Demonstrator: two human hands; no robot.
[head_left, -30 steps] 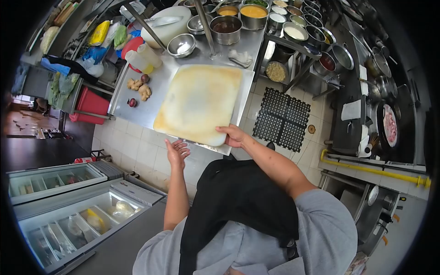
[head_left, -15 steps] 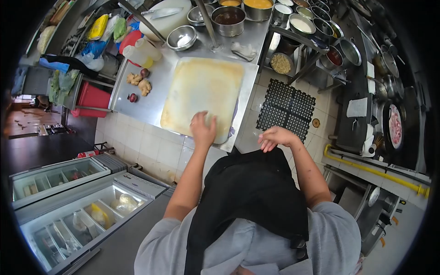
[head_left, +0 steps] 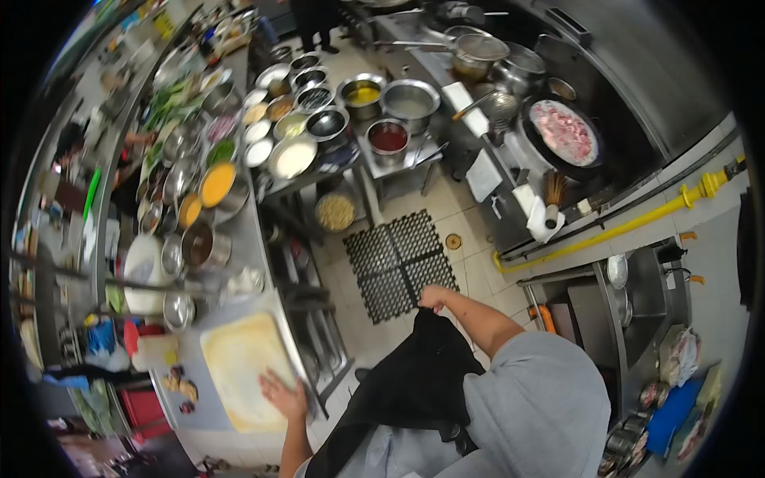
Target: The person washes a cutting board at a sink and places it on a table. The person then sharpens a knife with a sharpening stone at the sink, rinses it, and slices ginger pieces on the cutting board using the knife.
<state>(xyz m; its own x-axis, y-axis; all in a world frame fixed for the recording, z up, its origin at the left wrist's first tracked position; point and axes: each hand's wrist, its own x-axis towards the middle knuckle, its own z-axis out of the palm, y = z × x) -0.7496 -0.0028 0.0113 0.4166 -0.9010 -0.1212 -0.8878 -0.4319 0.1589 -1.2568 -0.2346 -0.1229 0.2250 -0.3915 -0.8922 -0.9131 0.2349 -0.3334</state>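
My left hand (head_left: 284, 395) lies with spread fingers over the right edge of the large pale cutting board (head_left: 249, 370), which rests on the steel table (head_left: 185, 429). My right hand (head_left: 433, 298) is closed on the top edge of the black apron (head_left: 418, 366), out in front of my body above the floor mat. Left of the board are ginger pieces (head_left: 188, 389) and a small red onion (head_left: 187, 407). A crumpled white cloth (head_left: 245, 281) lies behind the board.
A black perforated mat (head_left: 398, 267) covers part of the tiled floor. Pots of sauces, such as a red one (head_left: 389, 139), stand beyond it. To the right, a wok with pinkish food (head_left: 562, 133) sits by a yellow pipe (head_left: 621, 217). Another person's legs (head_left: 313, 24) show at the top.
The view has swung right toward the stove. My right hand left the board's edge and now grips the apron. My left hand came up from below the board onto it.
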